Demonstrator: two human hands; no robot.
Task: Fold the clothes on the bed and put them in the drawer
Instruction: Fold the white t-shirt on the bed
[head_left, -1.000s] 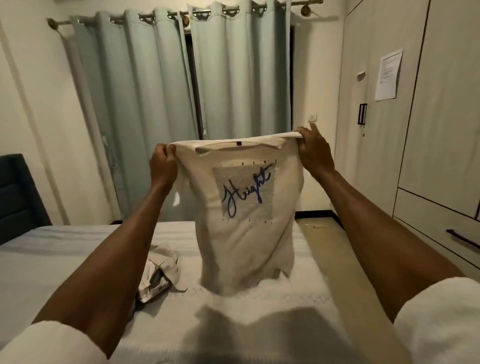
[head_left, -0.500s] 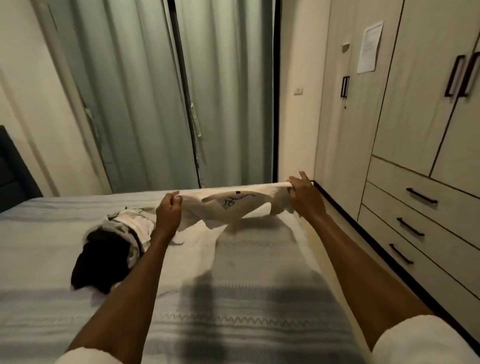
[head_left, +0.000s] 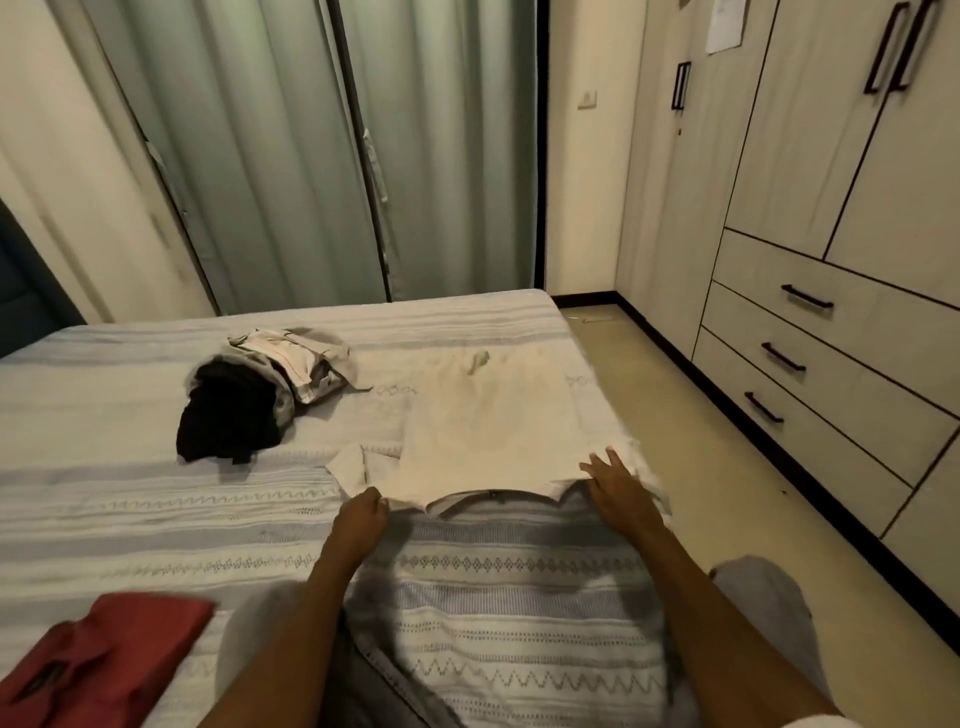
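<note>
A cream T-shirt (head_left: 493, 415) lies spread flat on the striped bed (head_left: 130, 467), print side down, collar toward me. My left hand (head_left: 358, 519) pinches its near left shoulder edge with curled fingers. On the near right shoulder rests my right hand (head_left: 615, 486), fingers spread flat. A pile of unfolded clothes (head_left: 260, 389), black, grey and white, sits on the bed to the left. At the bottom left lies a red garment (head_left: 104, 665). The wardrobe's drawers (head_left: 831, 332) are closed at the right.
Green curtains (head_left: 311, 156) hang behind the bed. A strip of beige floor (head_left: 701, 441) runs between the bed's right edge and the wardrobe. A dark headboard (head_left: 26, 291) shows at the far left.
The shirt went from held up in the air to lying flat on the bed. Both hands came down and toward me with it, and my right hand's fingers have spread.
</note>
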